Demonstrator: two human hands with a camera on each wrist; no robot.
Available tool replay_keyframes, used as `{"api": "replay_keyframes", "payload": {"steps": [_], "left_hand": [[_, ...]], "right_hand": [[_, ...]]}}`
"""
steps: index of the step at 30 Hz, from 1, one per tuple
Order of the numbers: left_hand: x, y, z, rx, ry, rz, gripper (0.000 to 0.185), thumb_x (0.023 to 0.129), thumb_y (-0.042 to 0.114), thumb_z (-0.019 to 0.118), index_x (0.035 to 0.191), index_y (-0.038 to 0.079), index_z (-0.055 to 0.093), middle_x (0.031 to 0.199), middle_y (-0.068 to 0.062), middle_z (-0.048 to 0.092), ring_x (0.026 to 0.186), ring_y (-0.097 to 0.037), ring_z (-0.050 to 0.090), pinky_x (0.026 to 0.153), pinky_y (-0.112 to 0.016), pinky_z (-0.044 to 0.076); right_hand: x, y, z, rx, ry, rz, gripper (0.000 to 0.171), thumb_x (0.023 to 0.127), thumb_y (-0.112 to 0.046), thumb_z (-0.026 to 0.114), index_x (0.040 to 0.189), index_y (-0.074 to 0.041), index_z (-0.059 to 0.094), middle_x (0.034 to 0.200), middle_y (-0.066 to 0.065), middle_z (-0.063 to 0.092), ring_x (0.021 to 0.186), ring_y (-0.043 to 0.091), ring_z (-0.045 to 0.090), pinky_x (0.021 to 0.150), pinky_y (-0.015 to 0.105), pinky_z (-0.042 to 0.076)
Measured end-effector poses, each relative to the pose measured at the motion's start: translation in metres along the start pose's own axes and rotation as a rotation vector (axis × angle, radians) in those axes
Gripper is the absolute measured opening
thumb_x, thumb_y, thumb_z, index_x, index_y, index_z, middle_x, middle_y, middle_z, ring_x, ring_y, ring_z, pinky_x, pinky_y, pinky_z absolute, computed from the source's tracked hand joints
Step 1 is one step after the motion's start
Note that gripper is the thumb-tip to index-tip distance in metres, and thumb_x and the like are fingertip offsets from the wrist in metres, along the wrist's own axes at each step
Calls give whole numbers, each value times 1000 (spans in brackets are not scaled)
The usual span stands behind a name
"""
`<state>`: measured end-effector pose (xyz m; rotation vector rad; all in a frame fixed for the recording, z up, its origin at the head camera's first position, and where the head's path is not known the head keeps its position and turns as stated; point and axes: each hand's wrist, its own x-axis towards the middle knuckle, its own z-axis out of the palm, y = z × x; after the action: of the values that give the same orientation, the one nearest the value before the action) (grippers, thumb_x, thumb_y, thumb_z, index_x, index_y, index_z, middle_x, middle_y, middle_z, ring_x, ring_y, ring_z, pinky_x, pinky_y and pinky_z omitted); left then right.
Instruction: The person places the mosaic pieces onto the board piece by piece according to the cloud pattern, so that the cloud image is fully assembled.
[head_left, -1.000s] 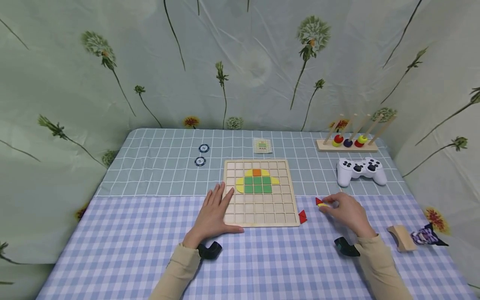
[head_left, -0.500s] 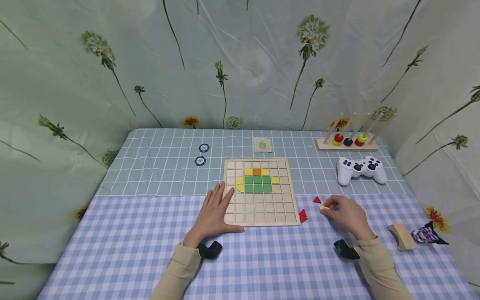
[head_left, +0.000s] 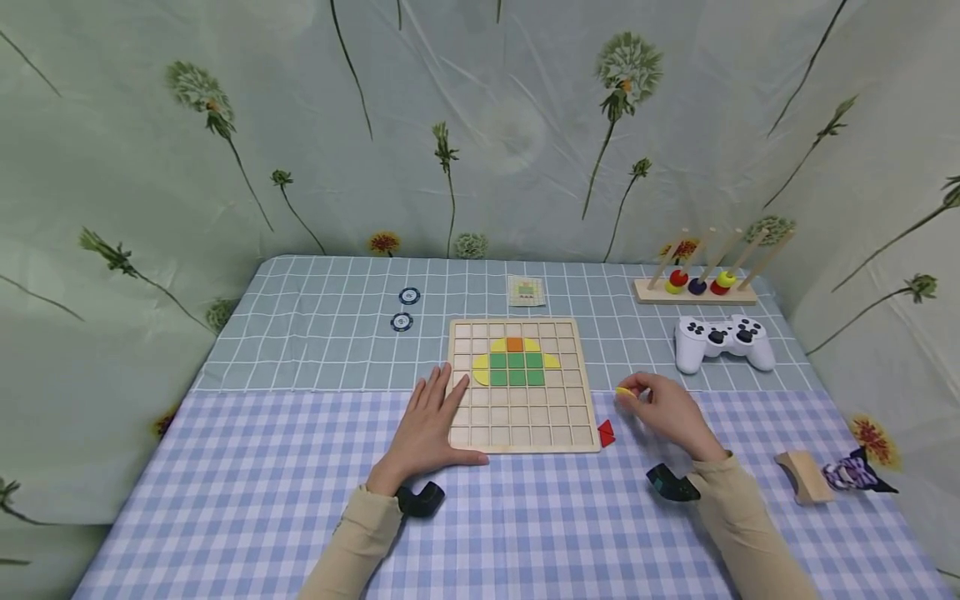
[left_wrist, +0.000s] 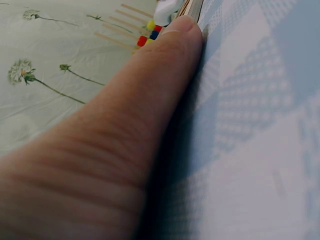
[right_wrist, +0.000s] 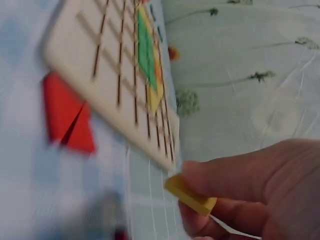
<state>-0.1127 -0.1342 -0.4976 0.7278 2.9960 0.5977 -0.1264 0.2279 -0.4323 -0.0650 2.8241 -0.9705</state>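
My left hand lies with spread fingers on the left edge of a wooden grid board, its thumb along the near edge. Green square tiles, an orange square and yellow rounded tiles sit in the board's upper cells. Between thumb and fingers, my right hand pinches a yellow tile, held right of the board. Two red triangle tiles lie against the board's lower right corner. Another red tile barely shows at the bottom of the right wrist view; my hand hides it in the head view.
Behind the board lies a small pattern card, with two poker chips to its left. A white game controller and a peg stand with beads are at back right. Further right sit a wooden arch block and a purple cartoon figure.
My right hand has moved left and slightly away from me toward the board, carrying the yellow tile and now covering the single red triangle. The left hand has stayed put.
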Motion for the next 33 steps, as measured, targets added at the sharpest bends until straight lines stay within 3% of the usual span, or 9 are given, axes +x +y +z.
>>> {"api": "replay_keyframes", "payload": {"steps": [6, 10, 14, 21, 33], "left_hand": [[0, 0, 1, 5, -10, 0, 121, 63, 79, 64, 153, 11, 19, 157, -16, 3, 143, -28, -1, 114, -41, -2], [1, 0, 2, -1, -5, 8, 121, 63, 78, 64, 152, 11, 20, 157, -17, 5, 143, -29, 0, 114, -41, -1], [1, 0, 2, -1, 11, 18, 120, 62, 79, 64, 152, 11, 21, 157, -17, 6, 143, -30, 1, 114, -42, -1], [1, 0, 1, -3, 20, 26, 120, 63, 79, 63, 152, 10, 22, 156, -18, 7, 143, -31, 1, 114, -43, 0], [0, -1, 0, 6, -7, 1, 120, 63, 78, 64, 153, 12, 19, 157, -16, 4, 143, -27, -2, 114, -40, -3]], "right_hand": [[27, -16, 15, 185, 75, -28, 17, 86, -16, 67, 93, -2, 62, 78, 5, 61, 62, 17, 49, 51, 27, 39], [40, -24, 28, 316, 58, -31, 16, 84, -12, 69, 89, 0, 60, 73, 5, 61, 60, 14, 50, 51, 24, 41], [48, -29, 39, 377, 40, -51, 17, 83, -12, 72, 86, 1, 61, 75, 5, 60, 59, 14, 49, 49, 23, 42], [55, -37, 51, 321, 62, -100, 18, 80, -10, 76, 83, 1, 63, 70, 5, 62, 61, 14, 53, 52, 22, 40], [57, -44, 60, 191, 114, -82, 16, 79, -13, 77, 75, -3, 66, 65, 2, 60, 60, 16, 51, 56, 28, 41]]}}
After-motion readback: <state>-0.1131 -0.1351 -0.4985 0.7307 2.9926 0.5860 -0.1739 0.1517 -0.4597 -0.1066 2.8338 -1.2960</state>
